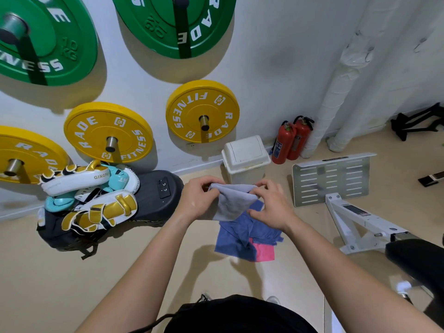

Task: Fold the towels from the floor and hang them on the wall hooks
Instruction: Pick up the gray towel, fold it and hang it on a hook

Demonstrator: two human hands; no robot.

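Note:
A grey towel (230,203) hangs in the air between both my hands, above the floor. My left hand (199,198) pinches its top left edge. My right hand (269,200) pinches its top right edge, and the cloth droops below in a loose triangle. Under it on the beige floor lies a crumpled blue towel (240,234), with a pink towel (264,252) showing from beneath its right lower side. Small wall hooks (368,52) stick out of the white wall at the upper right, near a wrapped pipe.
A white lidded bin (245,157) stands against the wall behind the towel, two red fire extinguishers (290,143) to its right. A white metal bench frame (336,183) lies at the right. Boxing pads (91,193) on a dark base sit at the left. Weight plates (201,111) hang on the wall.

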